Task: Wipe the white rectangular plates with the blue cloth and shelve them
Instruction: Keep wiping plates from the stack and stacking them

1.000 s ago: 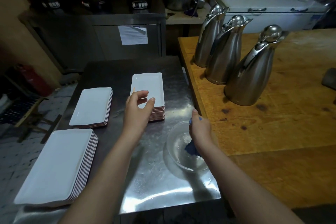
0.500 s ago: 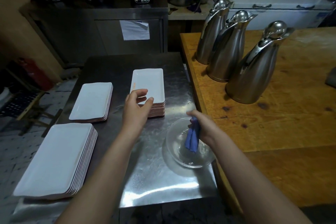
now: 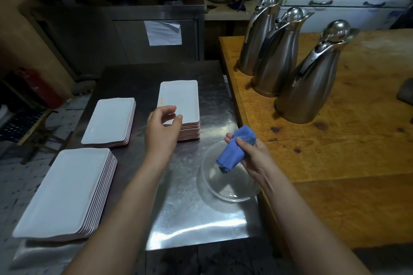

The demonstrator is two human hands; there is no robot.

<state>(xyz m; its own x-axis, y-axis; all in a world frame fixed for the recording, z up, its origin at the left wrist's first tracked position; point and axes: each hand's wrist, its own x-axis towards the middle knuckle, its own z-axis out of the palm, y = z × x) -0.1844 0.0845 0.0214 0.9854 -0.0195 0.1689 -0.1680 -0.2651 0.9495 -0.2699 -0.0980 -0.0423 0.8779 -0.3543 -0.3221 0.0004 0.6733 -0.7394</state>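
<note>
The right hand (image 3: 252, 156) grips the blue cloth (image 3: 234, 149), bunched, and has lifted it out of the glass bowl (image 3: 225, 195) where it sat a second ago (wetting looks done, so wiping should be next). The left hand (image 3: 162, 131) still hovers with loosely curved fingers holding nothing, at the near corner of the far plate stack (image 3: 182, 98); contact is unclear. A middle stack (image 3: 109, 120) and a near stack (image 3: 64, 190) lie left on the bench (image 3: 190, 219). No shelf shows, and I cannot tell if the bowl holds water.
</note>
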